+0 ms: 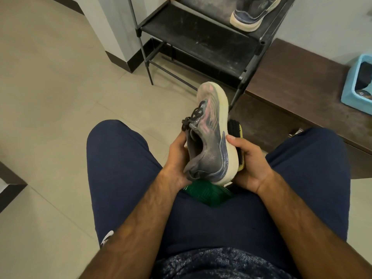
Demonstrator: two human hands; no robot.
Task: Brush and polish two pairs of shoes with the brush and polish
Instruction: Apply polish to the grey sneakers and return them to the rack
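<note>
A grey running shoe point(209, 137) with a pale thick sole and dark laces is held on its side above my lap, toe pointing away. My left hand point(177, 158) grips its heel and collar from the left. My right hand point(249, 164) holds a yellow-backed brush point(238, 127) with black bristles against the sole, thumb pressed on the sole's edge. Most of the brush is hidden behind the shoe. A green object point(207, 194) sits between my thighs beneath the shoe; what it is cannot be told.
A black metal shoe rack point(197, 43) stands ahead, with a grey sneaker point(253, 13) on an upper shelf. A dark wooden bench point(298, 93) runs along the right and carries a light blue basket point(356, 91). Beige floor tiles spread to the left.
</note>
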